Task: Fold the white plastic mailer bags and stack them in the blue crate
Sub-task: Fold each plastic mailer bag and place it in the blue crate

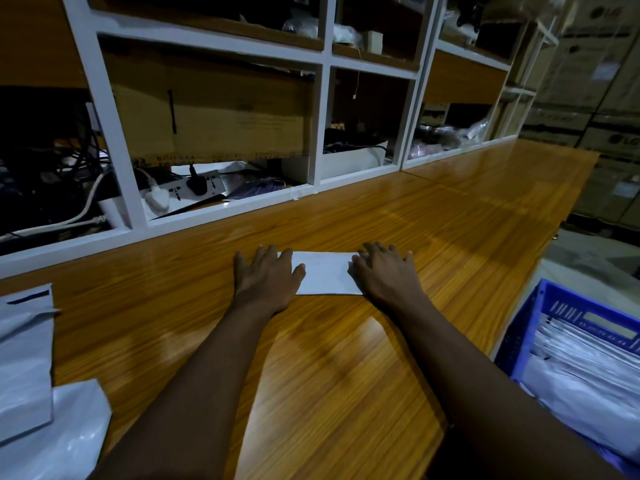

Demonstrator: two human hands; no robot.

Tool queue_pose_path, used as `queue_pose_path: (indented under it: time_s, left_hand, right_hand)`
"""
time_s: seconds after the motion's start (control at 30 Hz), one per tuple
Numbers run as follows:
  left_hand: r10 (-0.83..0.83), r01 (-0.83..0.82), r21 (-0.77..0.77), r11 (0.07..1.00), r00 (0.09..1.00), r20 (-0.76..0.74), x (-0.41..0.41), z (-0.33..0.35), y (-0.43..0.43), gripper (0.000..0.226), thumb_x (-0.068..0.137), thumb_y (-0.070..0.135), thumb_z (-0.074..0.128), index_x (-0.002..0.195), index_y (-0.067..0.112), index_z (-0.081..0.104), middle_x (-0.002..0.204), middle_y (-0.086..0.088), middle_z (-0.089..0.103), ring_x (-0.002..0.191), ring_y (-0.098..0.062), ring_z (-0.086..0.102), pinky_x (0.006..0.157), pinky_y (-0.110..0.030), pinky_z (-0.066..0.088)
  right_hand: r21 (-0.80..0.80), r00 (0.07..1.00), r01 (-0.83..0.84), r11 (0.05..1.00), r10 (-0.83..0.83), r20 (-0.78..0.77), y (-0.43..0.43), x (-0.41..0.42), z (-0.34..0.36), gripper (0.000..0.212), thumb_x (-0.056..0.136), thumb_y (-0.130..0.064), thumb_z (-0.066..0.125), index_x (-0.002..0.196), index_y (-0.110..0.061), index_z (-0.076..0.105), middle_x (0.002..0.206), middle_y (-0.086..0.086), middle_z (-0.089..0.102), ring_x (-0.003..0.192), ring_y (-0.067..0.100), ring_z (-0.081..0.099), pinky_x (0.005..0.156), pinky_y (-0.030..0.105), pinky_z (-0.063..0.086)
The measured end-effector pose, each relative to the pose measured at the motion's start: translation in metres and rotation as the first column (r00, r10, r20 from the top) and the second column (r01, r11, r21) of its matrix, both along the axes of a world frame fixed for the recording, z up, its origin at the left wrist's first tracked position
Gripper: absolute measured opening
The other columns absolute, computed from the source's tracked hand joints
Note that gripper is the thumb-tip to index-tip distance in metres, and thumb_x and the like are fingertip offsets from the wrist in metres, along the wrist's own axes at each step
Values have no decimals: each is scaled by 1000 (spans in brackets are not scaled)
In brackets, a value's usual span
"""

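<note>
Mailer bag (325,276) lies on the desk (346,375) mid-width, nearer the far edge than the near one. It's a narrow white strip, long side running parallel to the far edge, so prob. folded at least once.

Left hand (266,277) is on the bag's left end, palm down, fingers spread, thumb lying on the plastic. Right hand (384,271) is on the right end, palm down, fingers a bit arched, tips past the bag's far edge.

Why held so: my read is you're flattening the crease. Slick plastic springs back, so weight at both ends keeps the fold shut and stops it sliding on the glossy top.

Grip: none as such. Both hands are wide open and press flat, w/ nothing pinched or curled round. Bag's middle is bare btw. them.

Blue crate (568,310) sits off the desk's right edge, lower down, near the near-right corner. White folded bags (588,368) are stacked inside, so part of the job is done.

Spare bags (26,341) lie flat at the left edge, near corner, prob. waiting their turn.

Shelf unit (207,42) runs along the far edge w/ cartons & cables.

Next, I judge: one more fold or lift & carry right to the crate.
</note>
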State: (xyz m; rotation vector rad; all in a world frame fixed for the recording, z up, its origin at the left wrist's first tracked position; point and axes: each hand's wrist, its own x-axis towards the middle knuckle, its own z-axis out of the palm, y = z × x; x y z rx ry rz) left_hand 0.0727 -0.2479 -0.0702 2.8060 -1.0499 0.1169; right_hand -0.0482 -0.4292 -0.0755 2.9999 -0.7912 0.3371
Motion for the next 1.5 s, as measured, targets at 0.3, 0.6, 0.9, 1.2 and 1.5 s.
queue_pose_path:
  time_s: [0.3,0.6,0.9,1.2,1.5]
  left_hand:
    - [-314,335,-117,935,935,167,-21,0,-26,42,106,27,37,147,17,39,153,-1,42,140,-18,38,116,-43,25]
    - [-273,272,-24,962,958,-92,-6,1,-21,59,106,48,25,158,24,13,164,5,17,151,-15,13,121,-42,7]
    - [-197,203,194,960,979,-46,-16,3,-21,61,106,46,12,158,19,-4,166,3,-7,152,-28,-7,118,-60,-1]
    - [-73,70,235,969,997,3,-32,6,-20,66,103,53,10,158,18,-1,166,0,-6,150,-37,-10,113,-67,-6]
    - [7,-9,219,976,1000,9,-31,6,-11,66,101,57,9,158,24,2,166,1,-6,151,-35,-9,112,-65,-11]
  right_hand:
    - [34,890,-383,923,359,281,21,23,-8,33,97,-27,34,94,-8,61,91,9,65,79,24,58,72,42,47]
    - [11,940,-338,941,337,45,20,16,-7,69,97,-42,18,139,1,51,143,22,52,130,44,49,101,63,38]
    - [-6,957,-291,957,291,-16,23,16,-8,79,94,-49,6,147,-4,43,153,18,41,140,45,36,109,67,24]
    - [-70,964,-260,963,255,-73,29,10,-8,74,96,-49,3,152,-10,33,161,13,26,148,39,21,114,65,16]
    - [-65,958,-270,961,261,-122,31,5,-5,86,85,-53,-4,139,-15,51,156,18,34,142,48,28,108,71,21]
